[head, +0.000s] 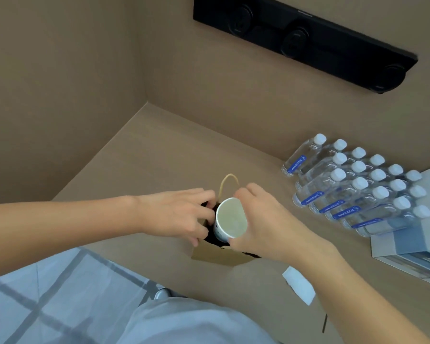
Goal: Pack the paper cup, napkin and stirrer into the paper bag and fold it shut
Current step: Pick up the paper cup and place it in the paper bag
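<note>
A person's right hand (256, 219) grips a paper cup (230, 220) partly inside the open paper bag (221, 255); the left hand (176, 214) pinches the bag's rim. A napkin (299, 284) lies right of the bag.

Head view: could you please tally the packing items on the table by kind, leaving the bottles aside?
paper bag: 1
paper cup: 1
napkin: 1
stirrer (thin dark stick, likely): 1
Total: 4
</note>
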